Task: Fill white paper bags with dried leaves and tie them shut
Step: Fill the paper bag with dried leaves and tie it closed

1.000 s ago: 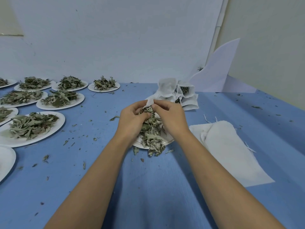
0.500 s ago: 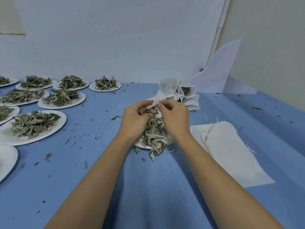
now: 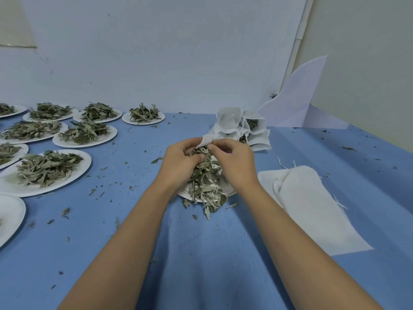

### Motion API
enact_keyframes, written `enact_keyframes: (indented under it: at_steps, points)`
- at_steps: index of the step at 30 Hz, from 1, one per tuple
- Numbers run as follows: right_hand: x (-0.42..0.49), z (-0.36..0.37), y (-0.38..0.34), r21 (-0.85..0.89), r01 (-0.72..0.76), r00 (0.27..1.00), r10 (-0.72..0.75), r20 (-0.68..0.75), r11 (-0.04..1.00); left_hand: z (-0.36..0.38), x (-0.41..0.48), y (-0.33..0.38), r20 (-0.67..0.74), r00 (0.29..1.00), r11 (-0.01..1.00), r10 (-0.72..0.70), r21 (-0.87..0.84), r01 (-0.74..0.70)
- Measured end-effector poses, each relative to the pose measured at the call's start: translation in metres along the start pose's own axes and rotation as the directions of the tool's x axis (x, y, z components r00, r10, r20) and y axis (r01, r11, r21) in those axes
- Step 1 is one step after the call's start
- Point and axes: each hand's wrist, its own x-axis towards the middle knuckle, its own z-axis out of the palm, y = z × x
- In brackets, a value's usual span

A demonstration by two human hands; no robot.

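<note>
Both hands meet over one paper plate mid-worktop: my left hand is curled round a clump of dried leaves, and my right hand pinches the rim of one white paper bag, whose crumpled corner pokes up between my fingertips. Grey-green and curled, the leaves spill over the plate's near edge. On my left I count eight plates of leaves, possibly more past the frame, and one nearly bare plate. A heap of filled bags sits just behind my hands, and flat empty bags lie to the right.
</note>
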Motion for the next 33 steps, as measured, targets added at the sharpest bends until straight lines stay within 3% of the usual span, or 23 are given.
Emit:
enact_keyframes:
  at_steps: [4, 8, 10, 15, 21, 26, 29, 31, 33]
  points:
    - [0.001, 0.0, -0.003, 0.196, -0.142, 0.989, 0.145, -0.004, 0.97, 0.001, 0.0, 0.003, 0.027, 1.0, 1.0, 0.007, 0.013, -0.007]
    - [0.001, -0.002, -0.006, 0.491, -0.335, 0.94, 0.322, 0.115, 0.804, -0.002, 0.001, 0.003, 0.025, 1.0, 0.999, 0.018, -0.034, -0.017]
    - [0.001, -0.003, -0.007, 0.552, -0.359, 0.93, 0.337, 0.146, 0.753, -0.004, 0.001, 0.003, 0.026, 1.0, 0.999, 0.007, -0.05, -0.006]
    - [0.003, -0.003, -0.003, 0.316, -0.204, 0.979, 0.188, 0.082, 0.927, -0.008, 0.0, 0.001, 0.044, 0.999, 0.999, -0.002, -0.041, 0.004]
    - [0.004, -0.001, 0.0, 0.268, -0.202, 0.979, 0.199, 0.037, 0.942, -0.005, -0.003, 0.003, 0.104, 0.994, 0.999, 0.034, -0.012, -0.033]
    - [0.005, 0.001, 0.0, 0.293, -0.243, 0.968, 0.252, 0.008, 0.925, -0.002, -0.002, 0.007, 0.059, 0.997, 0.999, 0.054, -0.004, -0.054]
    - [0.002, 0.001, 0.003, -0.037, -0.008, 0.994, 0.004, -0.108, 0.999, -0.002, -0.002, 0.008, 0.008, 0.997, 0.997, 0.075, 0.035, -0.076]
    - [-0.001, 0.001, 0.005, -0.281, 0.156, 0.979, -0.186, -0.083, 0.947, -0.002, -0.001, 0.007, -0.057, 0.996, 0.998, 0.067, 0.023, -0.066]
    - [-0.002, 0.001, 0.007, -0.417, 0.235, 0.963, -0.268, -0.021, 0.878, -0.002, -0.001, 0.006, -0.123, 0.991, 0.999, 0.045, -0.013, -0.047]
